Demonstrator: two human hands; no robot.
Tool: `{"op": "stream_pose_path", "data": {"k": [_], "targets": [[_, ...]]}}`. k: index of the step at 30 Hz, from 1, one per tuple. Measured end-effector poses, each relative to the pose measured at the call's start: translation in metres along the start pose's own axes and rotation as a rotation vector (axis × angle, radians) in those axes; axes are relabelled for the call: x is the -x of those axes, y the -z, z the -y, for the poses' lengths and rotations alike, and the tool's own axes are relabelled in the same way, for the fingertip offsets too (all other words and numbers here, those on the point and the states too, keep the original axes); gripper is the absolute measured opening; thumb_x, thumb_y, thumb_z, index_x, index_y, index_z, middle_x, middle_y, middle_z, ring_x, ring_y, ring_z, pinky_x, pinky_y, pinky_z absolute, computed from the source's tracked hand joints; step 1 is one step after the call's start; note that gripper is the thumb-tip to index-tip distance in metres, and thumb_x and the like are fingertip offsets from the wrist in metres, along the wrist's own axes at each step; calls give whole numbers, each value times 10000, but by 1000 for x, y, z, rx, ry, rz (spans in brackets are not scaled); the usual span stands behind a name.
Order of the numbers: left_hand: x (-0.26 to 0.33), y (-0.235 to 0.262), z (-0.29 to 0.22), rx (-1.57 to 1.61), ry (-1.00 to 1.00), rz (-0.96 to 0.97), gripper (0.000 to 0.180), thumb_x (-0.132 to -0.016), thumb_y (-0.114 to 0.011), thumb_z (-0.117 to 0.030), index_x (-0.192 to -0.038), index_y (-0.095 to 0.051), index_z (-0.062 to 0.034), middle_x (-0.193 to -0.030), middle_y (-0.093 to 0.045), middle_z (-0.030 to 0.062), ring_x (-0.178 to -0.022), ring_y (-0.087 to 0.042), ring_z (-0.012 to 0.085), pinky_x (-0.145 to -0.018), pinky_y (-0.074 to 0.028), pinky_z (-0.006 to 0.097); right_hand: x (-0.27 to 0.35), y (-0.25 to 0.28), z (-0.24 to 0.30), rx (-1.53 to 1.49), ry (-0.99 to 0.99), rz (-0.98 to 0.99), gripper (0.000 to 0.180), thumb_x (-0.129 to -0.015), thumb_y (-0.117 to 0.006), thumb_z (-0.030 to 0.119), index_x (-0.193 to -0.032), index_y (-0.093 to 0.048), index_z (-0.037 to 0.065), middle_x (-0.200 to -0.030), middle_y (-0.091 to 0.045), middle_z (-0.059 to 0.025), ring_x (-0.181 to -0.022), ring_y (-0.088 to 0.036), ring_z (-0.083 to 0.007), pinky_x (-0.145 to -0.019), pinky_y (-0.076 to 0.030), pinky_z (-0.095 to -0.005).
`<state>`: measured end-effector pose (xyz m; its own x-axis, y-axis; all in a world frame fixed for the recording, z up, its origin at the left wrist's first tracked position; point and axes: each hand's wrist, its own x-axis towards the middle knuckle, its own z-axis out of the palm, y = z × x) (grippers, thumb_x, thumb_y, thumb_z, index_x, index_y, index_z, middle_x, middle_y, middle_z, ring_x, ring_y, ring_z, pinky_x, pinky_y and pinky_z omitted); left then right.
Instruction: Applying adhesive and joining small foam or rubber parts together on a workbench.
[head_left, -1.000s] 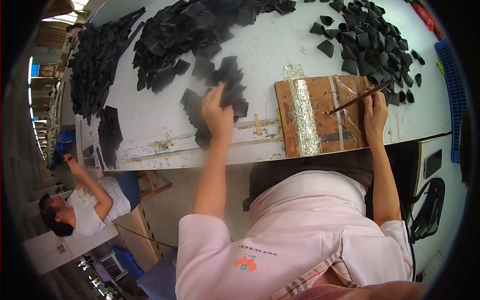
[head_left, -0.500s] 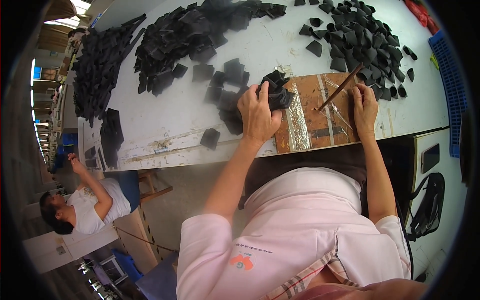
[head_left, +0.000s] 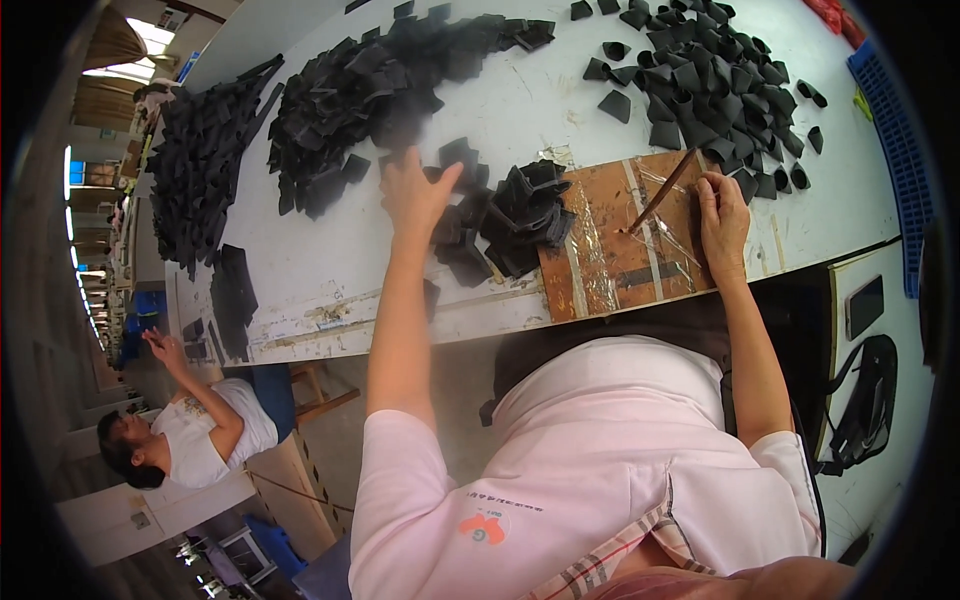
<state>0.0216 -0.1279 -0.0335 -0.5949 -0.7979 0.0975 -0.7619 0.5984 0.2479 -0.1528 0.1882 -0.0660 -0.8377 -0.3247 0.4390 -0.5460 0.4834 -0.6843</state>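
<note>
My left hand point(head_left: 415, 195) is reaching over the table with thumb and fingers spread, holding nothing visible. Loose black flat pieces point(head_left: 460, 240) lie under and beside it. Between that hand and the board sits a heaped bunch of black pieces point(head_left: 525, 215), overlapping the board's left edge. The brown wooden board point(head_left: 610, 265) carries strips of clear and shiny tape. A thin brown stick point(head_left: 662, 192) rises at a slant from it. At the board's right edge my right hand point(head_left: 725, 225) has its fingers bent and pressed together; anything inside them is hidden.
A pile of black cupped pieces point(head_left: 695, 85) lies far right, beside a blue plastic crate point(head_left: 890, 150). Larger heaps of black flat pieces point(head_left: 345, 120) cover the far left. A phone point(head_left: 864, 310) and black bag point(head_left: 862, 405) are at right. Another person point(head_left: 200, 420) sits at left.
My left hand has let go of the bunch of black pieces beside the board and moved left, its fingers spreading. My right hand stays near the board's right edge.
</note>
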Motion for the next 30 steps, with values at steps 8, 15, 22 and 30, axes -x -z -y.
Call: {"op": "stream_pose_path", "data": {"k": [8,15,22,30], "targets": [[-17,-32,-15,174,-406,-183,180,-710,-561,-57,-878,-624,-41,-861,-568,143,-865,-503,315,-759,-405,375,-1,-1,-4,16,-39,15,151,-833,-538,167,-883,-576,31,-786,-561,-94,-617,-541,-229,-570,-422,-308],[9,3,-66,512,-474,-172,153,-693,-520,25,-811,-616,8,-781,-585,155,-716,-558,319,-672,-453,367,-1,-2,-10,5,-63,21,124,-831,-536,124,-876,-568,12,-768,-552,-88,-625,-535,-201,-571,-416,-278],[84,-34,-93,123,-593,-27,535,-826,-500,-355,-1188,-424,31,-1229,-370,276,-1175,-318,395,-951,-230,497,-1,-4,-9,-43,-48,20,130,-820,-557,141,-874,-582,25,-760,-561,-79,-584,-522,-186,-551,-414,-274],[86,-15,-76,300,-565,-143,482,-830,-495,-325,-1199,-434,-21,-1216,-381,270,-1175,-304,398,-948,-216,526,-2,-1,-13,-31,-27,35,135,-837,-546,133,-879,-583,10,-765,-576,-72,-660,-541,-155,-613,-426,-255]]}}
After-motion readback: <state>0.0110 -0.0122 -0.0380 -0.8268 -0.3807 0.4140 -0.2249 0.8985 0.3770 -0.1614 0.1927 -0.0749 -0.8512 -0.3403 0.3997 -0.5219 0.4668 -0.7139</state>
